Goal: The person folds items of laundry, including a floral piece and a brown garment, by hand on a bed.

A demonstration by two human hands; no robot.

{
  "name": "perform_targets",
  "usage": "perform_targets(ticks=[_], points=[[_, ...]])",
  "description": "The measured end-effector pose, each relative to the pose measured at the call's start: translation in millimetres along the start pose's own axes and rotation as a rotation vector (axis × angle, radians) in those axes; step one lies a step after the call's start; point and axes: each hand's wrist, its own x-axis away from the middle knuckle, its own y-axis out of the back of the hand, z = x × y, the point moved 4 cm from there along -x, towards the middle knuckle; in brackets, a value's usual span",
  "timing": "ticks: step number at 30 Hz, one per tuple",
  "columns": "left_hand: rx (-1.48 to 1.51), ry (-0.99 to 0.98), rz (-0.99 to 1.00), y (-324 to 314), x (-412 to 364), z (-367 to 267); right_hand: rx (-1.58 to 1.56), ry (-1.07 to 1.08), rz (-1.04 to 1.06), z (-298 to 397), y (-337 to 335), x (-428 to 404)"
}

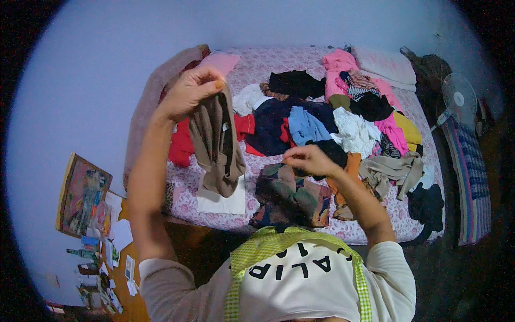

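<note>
My left hand (201, 86) is raised over the left part of the bed, pinching a brown knit garment (217, 149) that hangs folded from its fingers. Beneath that garment a white folded cloth (225, 201) lies flat on the bedspread. My right hand (312, 161) is at the upper edge of a dark patterned garment (291, 193), thumb and fingertips close together; whether they grip the fabric cannot be made out. This patterned garment lies near the bed's front edge, in front of my body.
A large heap of mixed clothes (305, 124) covers the middle and right of the floral bedspread (257, 64). At the right stand a fan (458, 98) and a striped cloth (470, 185). A cluttered wooden table (132, 306) and a framed picture (82, 195) are on the left.
</note>
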Motion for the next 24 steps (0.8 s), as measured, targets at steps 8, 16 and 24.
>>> perform_targets(ticks=[8, 16, 24], points=[[0.158, -0.012, -0.069, 17, 0, -6, -0.108, 0.096, -0.096, 0, -59, 0], [0.239, -0.074, -0.076, 12, -6, -3, -0.111, 0.113, -0.161, -16, -48, 3], [-0.429, 0.206, -0.111, 32, 5, 23, -0.053, 0.216, -0.720, 30, 65, 24]])
